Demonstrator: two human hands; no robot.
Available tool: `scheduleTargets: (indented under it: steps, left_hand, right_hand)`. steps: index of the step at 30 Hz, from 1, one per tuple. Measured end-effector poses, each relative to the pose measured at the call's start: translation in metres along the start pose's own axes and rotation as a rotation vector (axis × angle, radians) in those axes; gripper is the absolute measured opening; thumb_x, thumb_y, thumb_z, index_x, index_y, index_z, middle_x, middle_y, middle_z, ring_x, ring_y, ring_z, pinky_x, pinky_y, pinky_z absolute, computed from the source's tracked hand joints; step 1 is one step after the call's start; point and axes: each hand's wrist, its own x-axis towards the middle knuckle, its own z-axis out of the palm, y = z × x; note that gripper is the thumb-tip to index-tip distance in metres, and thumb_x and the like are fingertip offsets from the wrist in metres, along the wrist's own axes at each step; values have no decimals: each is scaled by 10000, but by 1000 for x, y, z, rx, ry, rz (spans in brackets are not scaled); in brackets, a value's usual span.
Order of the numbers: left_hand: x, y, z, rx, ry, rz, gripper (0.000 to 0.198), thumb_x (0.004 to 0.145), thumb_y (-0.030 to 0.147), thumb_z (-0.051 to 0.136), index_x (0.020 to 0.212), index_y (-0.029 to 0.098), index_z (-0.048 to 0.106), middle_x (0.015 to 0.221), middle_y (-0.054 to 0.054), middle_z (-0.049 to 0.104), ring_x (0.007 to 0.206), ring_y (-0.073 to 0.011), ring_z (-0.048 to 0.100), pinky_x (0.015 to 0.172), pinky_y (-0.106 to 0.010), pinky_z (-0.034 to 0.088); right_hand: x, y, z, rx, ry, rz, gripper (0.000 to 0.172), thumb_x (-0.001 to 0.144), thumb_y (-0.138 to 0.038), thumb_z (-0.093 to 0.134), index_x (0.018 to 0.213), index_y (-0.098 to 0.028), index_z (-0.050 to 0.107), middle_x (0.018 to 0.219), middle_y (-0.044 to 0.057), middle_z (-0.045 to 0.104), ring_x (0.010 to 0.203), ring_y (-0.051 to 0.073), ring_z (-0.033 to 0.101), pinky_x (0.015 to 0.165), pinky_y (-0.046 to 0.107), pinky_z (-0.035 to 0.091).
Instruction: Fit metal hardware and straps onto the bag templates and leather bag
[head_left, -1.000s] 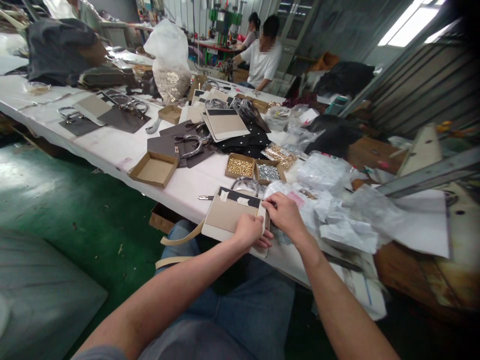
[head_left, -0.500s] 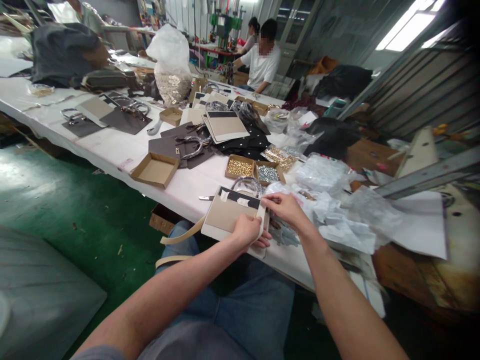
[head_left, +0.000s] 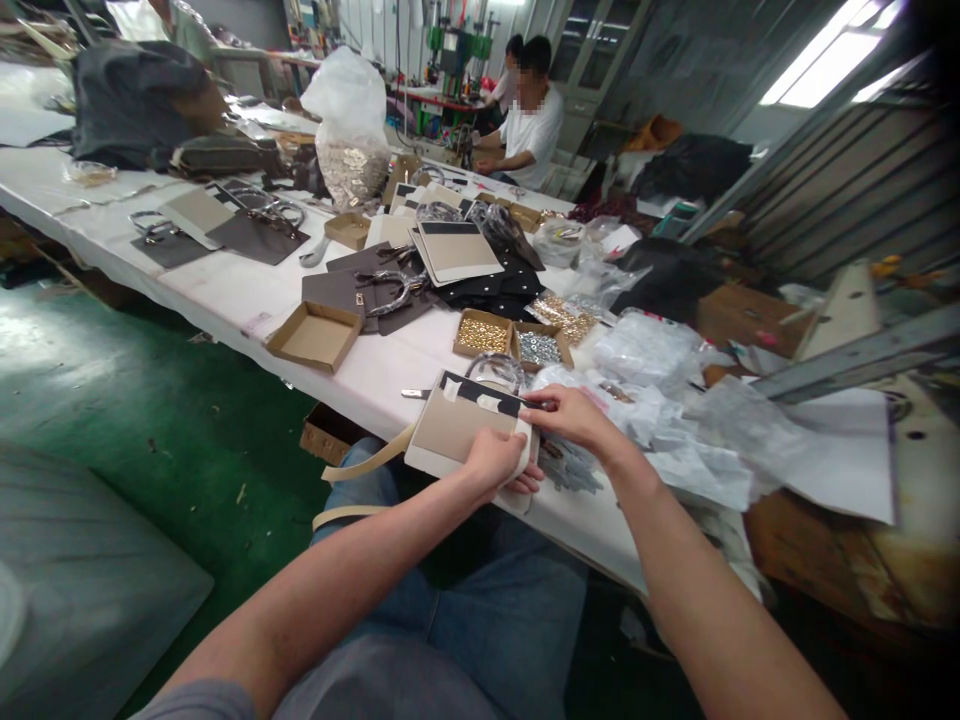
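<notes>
At the table's near edge I hold a beige bag panel (head_left: 446,430) with a black band along its far edge and short white tape pieces (head_left: 491,404) on that band. My left hand (head_left: 499,462) grips its right side, thumb on top and fingers underneath. My right hand (head_left: 571,412) pinches the panel's far right corner; its fingertips partly cover what lies there. A plastic-wrapped handle (head_left: 495,370) loops out beyond the far edge. From under the left side sticks a flat metal blade (head_left: 414,393). A pale strap (head_left: 367,464) hangs from the panel's left side over my leg.
Beyond the panel stand small boxes of gold fasteners (head_left: 482,332) and silver fasteners (head_left: 540,347). An open cardboard box (head_left: 315,336) is to the left, near dark bag pieces (head_left: 337,290). Crumpled plastic and paper (head_left: 660,400) crowd the right. A co-worker (head_left: 532,125) sits farther back.
The pale strip at the panel's right edge lies flatter beneath my fingers. My right fingertips have shifted slightly at the corner; my left hand keeps its grip. The whole view has moved slightly.
</notes>
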Motion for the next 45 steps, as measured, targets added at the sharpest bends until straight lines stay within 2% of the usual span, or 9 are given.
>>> scheduleTargets:
  steps: [7, 17, 22, 27, 30, 34, 37, 40, 45]
  left_hand:
    - [-2, -3, 4, 50, 17, 25, 463, 1157, 422, 537, 993, 56, 770, 760, -178, 827, 536, -182, 728, 537, -252, 569]
    - [1, -8, 2, 28, -2, 23, 335, 1123, 304, 551, 879, 121, 689, 691, -123, 783, 492, -187, 716, 494, -258, 529]
    - [3, -14, 2, 71, -21, 75, 359, 1141, 341, 535, 889, 136, 687, 657, -79, 745, 446, -157, 655, 471, -240, 465]
    - [3, -14, -4, 49, 3, 167, 402, 1156, 353, 517, 839, 159, 671, 542, 24, 567, 401, -100, 452, 465, -227, 355]
    - [-11, -9, 3, 93, 8, 229, 429, 1138, 379, 555, 786, 162, 669, 516, 45, 495, 432, -92, 386, 487, -229, 304]
    - [-58, 2, 31, 243, -181, 418, 466, 1102, 469, 617, 789, 148, 747, 565, -7, 582, 510, -128, 478, 542, -254, 348]
    - [-90, 8, 36, 253, -127, 488, 533, 1133, 558, 556, 862, 160, 783, 616, -44, 633, 571, -162, 553, 590, -272, 398]
    - [-103, 8, 5, 211, 21, 518, 556, 1139, 617, 535, 892, 178, 770, 606, -28, 616, 557, -154, 546, 591, -266, 410]
    - [-110, 6, -92, 69, 349, 593, 524, 1065, 686, 690, 924, 183, 722, 572, 50, 512, 495, -100, 413, 508, -226, 301]
  right_hand:
    - [0, -9, -5, -227, -67, -70, 504, 846, -355, 904, 1323, -195, 885, 1242, 125, 844, 874, 237, 743, 824, 356, 598]
    - [-10, -27, -9, -414, -137, -151, 585, 885, -378, 795, 1422, -146, 808, 947, 75, 811, 836, 248, 720, 788, 341, 505]
    - [-2, -26, -10, -438, -155, -173, 419, 825, -380, 798, 1199, -193, 823, 1049, 59, 817, 876, 229, 691, 788, 327, 466]
    - [8, -30, -10, -497, -224, -195, 221, 801, -414, 786, 881, -218, 719, 846, 15, 717, 751, 189, 550, 703, 332, 355]
    - [9, -32, -9, -489, -229, -205, 218, 791, -416, 781, 859, -221, 711, 834, 14, 702, 754, 186, 533, 714, 335, 345]
    - [5, -32, -9, -448, -213, -181, 213, 809, -425, 775, 864, -223, 738, 815, 2, 704, 753, 182, 534, 711, 329, 368]
    - [2, -30, -10, -361, -222, -132, 279, 815, -443, 802, 975, -214, 811, 886, 25, 767, 805, 212, 606, 732, 329, 432]
    - [-2, -26, -14, -221, -245, -104, 455, 830, -476, 834, 1188, -197, 855, 1083, 63, 838, 949, 270, 701, 824, 351, 515]
    - [-5, -23, -19, -158, -223, -125, 513, 819, -518, 874, 1227, -207, 875, 1098, 34, 846, 963, 261, 728, 845, 341, 516]
